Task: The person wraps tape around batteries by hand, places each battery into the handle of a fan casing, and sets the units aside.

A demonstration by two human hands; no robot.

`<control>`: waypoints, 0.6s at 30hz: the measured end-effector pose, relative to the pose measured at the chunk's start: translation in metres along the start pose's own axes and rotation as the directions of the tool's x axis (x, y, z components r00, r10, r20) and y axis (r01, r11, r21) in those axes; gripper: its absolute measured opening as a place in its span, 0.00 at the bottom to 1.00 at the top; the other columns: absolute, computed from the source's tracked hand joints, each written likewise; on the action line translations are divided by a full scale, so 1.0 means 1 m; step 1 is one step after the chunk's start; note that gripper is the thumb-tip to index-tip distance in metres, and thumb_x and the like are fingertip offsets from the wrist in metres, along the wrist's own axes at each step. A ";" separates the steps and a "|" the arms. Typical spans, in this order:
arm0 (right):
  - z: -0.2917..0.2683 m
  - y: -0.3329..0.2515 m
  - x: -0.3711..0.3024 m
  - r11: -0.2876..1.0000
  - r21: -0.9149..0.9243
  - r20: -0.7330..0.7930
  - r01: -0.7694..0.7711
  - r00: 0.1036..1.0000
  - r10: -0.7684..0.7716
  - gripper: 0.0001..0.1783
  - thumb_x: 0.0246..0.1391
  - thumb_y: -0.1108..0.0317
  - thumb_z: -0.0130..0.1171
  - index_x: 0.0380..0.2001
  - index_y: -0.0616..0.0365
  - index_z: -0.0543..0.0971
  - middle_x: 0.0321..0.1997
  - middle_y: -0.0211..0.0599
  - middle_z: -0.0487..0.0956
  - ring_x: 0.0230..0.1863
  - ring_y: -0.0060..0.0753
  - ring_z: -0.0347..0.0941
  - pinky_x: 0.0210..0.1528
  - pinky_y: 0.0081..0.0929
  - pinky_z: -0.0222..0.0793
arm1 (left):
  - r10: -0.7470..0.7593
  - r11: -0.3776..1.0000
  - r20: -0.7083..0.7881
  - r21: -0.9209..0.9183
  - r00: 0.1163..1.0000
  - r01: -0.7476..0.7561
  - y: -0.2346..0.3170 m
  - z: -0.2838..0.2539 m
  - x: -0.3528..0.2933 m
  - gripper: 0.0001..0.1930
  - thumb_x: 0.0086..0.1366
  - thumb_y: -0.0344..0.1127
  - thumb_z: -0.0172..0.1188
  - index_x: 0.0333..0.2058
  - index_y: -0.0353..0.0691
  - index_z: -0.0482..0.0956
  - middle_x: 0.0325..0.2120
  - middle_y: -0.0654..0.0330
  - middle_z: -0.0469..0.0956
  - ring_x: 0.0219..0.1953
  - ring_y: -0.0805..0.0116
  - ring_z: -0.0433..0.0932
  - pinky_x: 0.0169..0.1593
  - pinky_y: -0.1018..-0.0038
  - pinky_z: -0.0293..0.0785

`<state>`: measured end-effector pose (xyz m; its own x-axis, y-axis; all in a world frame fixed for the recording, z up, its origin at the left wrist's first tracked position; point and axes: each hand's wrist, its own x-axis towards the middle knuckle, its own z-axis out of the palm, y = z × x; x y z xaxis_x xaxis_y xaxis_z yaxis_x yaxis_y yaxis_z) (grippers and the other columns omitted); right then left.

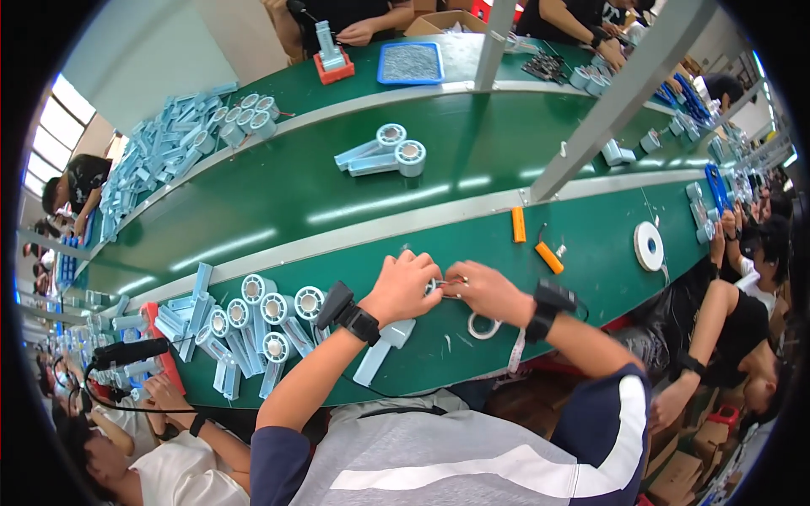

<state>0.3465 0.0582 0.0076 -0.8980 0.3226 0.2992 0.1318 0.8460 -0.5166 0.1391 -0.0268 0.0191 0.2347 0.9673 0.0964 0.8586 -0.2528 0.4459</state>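
My left hand (403, 285) and my right hand (491, 293) meet over the green bench, fingertips close together. Both are closed in a pinch. Thin wires (454, 281) run between them, their ends at my right fingertips. A small pale part shows at my left fingertips, mostly hidden by the fingers. Just below my left hand lies a light blue plastic fan handle (385, 351), partly covered by the hand. A roll of clear tape (483, 325) lies below my right hand.
Several light blue fan housings (274, 308) lie left of my arm. Orange battery cells (519, 225) and a white roll (649, 246) sit to the right. Two fans (410, 158) rest on the green conveyor (278, 190). A metal post (620, 101) rises right. Co-workers sit both sides.
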 end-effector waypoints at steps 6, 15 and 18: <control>-0.013 -0.029 -0.015 0.933 0.251 -0.351 -0.259 0.874 0.337 0.06 0.55 0.73 0.63 0.36 0.58 0.84 0.36 0.39 0.80 0.36 0.45 0.78 0.40 0.35 0.74 | -0.071 0.995 0.279 -0.044 0.958 0.087 0.003 -0.007 0.016 0.12 0.60 0.45 0.63 0.36 0.44 0.81 0.35 0.64 0.76 0.44 0.60 0.73 0.42 0.61 0.68; -0.070 0.075 -0.002 0.581 -0.336 -0.353 -0.741 0.671 0.652 0.19 0.57 0.63 0.62 0.50 0.58 0.76 0.36 0.48 0.82 0.37 0.48 0.79 0.37 0.39 0.74 | -0.002 0.997 0.272 0.073 0.962 -0.019 0.011 -0.002 0.008 0.14 0.59 0.39 0.63 0.41 0.39 0.79 0.33 0.61 0.78 0.43 0.58 0.75 0.42 0.61 0.70; -0.069 0.092 -0.002 0.640 -0.094 -0.145 -0.763 0.646 0.749 0.19 0.59 0.65 0.59 0.52 0.58 0.74 0.32 0.46 0.80 0.34 0.43 0.78 0.35 0.39 0.74 | 0.220 0.971 -0.022 0.100 0.975 -0.217 0.020 -0.008 -0.012 0.13 0.59 0.35 0.61 0.42 0.40 0.78 0.32 0.59 0.78 0.43 0.56 0.76 0.42 0.61 0.70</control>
<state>0.3893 0.1643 0.0150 -0.4206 0.9040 -0.0770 0.8087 0.3351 -0.4834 0.1499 -0.0428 0.0343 0.4078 0.8882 0.2115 0.8285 -0.4573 0.3231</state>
